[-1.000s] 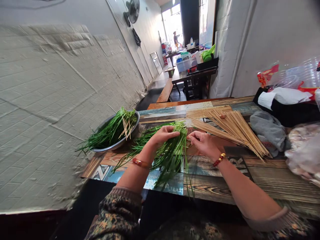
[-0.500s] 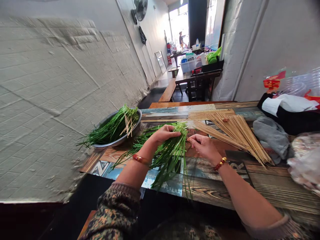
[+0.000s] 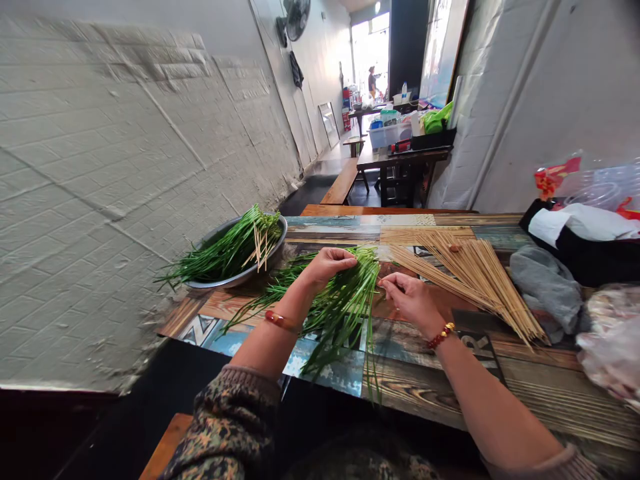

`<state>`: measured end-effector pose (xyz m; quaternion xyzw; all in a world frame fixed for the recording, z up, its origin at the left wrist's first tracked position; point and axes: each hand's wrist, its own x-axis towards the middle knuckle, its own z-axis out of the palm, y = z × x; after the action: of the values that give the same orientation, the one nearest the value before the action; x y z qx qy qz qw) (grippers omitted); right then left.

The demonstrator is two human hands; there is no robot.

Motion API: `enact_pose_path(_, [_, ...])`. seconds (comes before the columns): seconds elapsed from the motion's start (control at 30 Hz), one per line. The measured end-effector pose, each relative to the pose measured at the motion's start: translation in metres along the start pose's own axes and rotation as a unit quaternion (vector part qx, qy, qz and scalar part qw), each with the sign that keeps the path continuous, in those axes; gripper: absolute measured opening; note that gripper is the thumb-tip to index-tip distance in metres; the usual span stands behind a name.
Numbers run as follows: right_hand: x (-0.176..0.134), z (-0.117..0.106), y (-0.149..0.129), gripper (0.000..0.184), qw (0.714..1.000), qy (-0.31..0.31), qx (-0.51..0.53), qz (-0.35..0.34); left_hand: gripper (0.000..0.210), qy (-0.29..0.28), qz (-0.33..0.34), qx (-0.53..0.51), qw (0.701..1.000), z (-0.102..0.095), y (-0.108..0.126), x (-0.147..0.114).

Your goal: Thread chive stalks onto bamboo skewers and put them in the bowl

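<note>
A loose bunch of garlic chives (image 3: 345,313) lies across the table, pale stem ends at the far side and green leaves hanging over the near edge. My left hand (image 3: 330,267) is closed at the stem ends, thumb and fingers pinched on some of them. Just right of the bunch, my right hand (image 3: 410,297) makes a pinch; whatever is between its fingertips is too small to make out. Beyond it, bamboo skewers (image 3: 470,273) lie in a fanned pile. A metal basin (image 3: 240,281) at the left holds more chives (image 3: 225,250), with several skewers (image 3: 259,248) stuck through them.
The patchwork wood table (image 3: 425,380) meets the white brick wall on the left. A grey plastic bag (image 3: 545,280), a whitish plastic bag (image 3: 613,333) and a black container (image 3: 595,247) sit at the right. A bench (image 3: 340,183) and another table (image 3: 400,157) stand farther back.
The view has shifted slightly. My left hand's fingertips have drawn back a little along the stems; my right hand stays pinched beside the bunch.
</note>
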<state>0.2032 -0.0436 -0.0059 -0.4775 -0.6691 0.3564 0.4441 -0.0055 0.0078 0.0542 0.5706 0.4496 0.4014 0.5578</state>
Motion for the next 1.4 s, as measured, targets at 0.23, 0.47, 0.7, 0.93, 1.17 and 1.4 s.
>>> enact_pose_path(0.23, [-0.001,0.001,0.0,0.027,1.0,0.007,-0.017,-0.018,0.03,-0.055,-0.027,0.024,0.998,-0.001,0.005,0.001])
enact_pose_path(0.47, [-0.002,0.007,-0.001,0.028,0.986,-0.025,0.142,0.08,0.029,-0.03,0.017,0.046,0.998,0.009,0.008,0.002])
enact_pose_path(0.7, [-0.002,0.01,-0.005,0.035,0.936,0.008,0.302,0.178,0.015,0.19,0.157,0.25,0.936,0.03,0.015,-0.022])
enact_pose_path(0.93, [-0.003,0.012,-0.004,0.03,0.935,0.025,0.319,0.153,0.02,-0.002,0.077,0.22,0.973,0.075,-0.017,-0.083])
enact_pose_path(1.17, [-0.005,0.009,-0.009,0.029,0.926,0.017,0.335,0.171,0.015,-0.056,0.114,0.628,0.768,0.07,-0.035,-0.104])
enact_pose_path(1.4, [-0.004,0.01,-0.007,0.03,0.915,0.004,0.355,0.191,0.017,0.027,0.019,0.627,0.778,0.021,-0.034,-0.12])
